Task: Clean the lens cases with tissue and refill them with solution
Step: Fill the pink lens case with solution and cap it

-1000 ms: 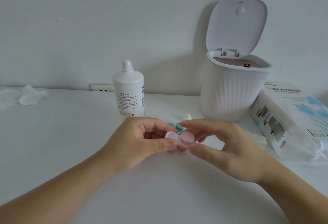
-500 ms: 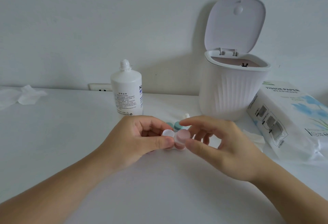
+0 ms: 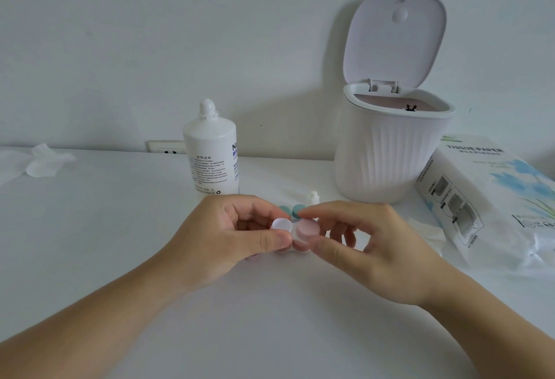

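A small lens case (image 3: 292, 230) with one white cap and one pink cap sits between my hands, just above the white table. My left hand (image 3: 228, 237) grips its white-capped end with thumb and curled fingers. My right hand (image 3: 369, 246) pinches the pink cap (image 3: 306, 228) between thumb and forefinger. Behind it lies a second, teal lens case (image 3: 292, 210), partly hidden by my fingers. The white solution bottle (image 3: 211, 153) stands uncapped behind my left hand, and its small white cap (image 3: 313, 198) stands near the teal case.
A white ribbed bin (image 3: 390, 153) with its lid up stands at the back right. A tissue paper pack (image 3: 492, 195) lies at the right edge, with a loose tissue (image 3: 429, 234) in front of it. A crumpled tissue (image 3: 42, 162) lies far left. A wall socket (image 3: 166, 147) is behind the bottle.
Both hands with the pink and white case have lowered slightly toward the table. The grip on each end is the same.
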The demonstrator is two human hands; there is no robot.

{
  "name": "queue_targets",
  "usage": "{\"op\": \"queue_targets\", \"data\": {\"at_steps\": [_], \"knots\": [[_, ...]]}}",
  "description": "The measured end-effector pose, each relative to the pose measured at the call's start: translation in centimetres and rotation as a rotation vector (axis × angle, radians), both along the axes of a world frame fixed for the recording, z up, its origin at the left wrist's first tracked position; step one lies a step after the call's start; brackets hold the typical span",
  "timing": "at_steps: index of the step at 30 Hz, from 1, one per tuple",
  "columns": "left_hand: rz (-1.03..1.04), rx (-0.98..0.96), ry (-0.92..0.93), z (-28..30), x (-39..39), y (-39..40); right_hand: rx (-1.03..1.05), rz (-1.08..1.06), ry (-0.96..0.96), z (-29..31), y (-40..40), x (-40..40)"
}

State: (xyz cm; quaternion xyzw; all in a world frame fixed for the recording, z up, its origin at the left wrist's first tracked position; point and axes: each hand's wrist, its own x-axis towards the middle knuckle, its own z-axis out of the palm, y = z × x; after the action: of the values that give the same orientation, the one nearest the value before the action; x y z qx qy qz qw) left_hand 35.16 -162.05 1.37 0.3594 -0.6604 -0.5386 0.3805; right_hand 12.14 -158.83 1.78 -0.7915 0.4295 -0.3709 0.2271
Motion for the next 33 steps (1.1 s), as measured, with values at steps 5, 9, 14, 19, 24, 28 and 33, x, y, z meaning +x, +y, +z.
{"op": "queue_targets", "data": {"at_steps": [5, 9, 14, 19, 24, 28, 33], "knots": [[-0.007, 0.004, 0.005, -0.23, -0.08, -0.06, -0.006, -0.115, 0.013, -0.33, -0.19, 0.56], [0.002, -0.010, -0.003, -0.15, -0.15, -0.06, -0.014, -0.136, 0.055, -0.16, -0.21, 0.25], [-0.001, -0.007, -0.001, -0.14, -0.09, -0.07, 0.021, -0.009, -0.013, -0.13, 0.07, 0.10], [-0.009, -0.022, 0.002, -0.19, -0.17, -0.08, 0.088, -0.079, 0.048, -0.32, -0.30, 0.54], [-0.007, -0.023, 0.002, -0.21, 0.01, -0.05, 0.075, 0.040, 0.017, -0.07, 0.07, -0.08], [-0.014, -0.026, 0.002, -0.32, -0.05, -0.08, 0.076, -0.054, -0.024, -0.14, -0.07, 0.47], [-0.006, -0.032, 0.005, -0.16, -0.05, -0.05, 0.173, -0.011, -0.049, 0.04, -0.01, -0.09]]}}
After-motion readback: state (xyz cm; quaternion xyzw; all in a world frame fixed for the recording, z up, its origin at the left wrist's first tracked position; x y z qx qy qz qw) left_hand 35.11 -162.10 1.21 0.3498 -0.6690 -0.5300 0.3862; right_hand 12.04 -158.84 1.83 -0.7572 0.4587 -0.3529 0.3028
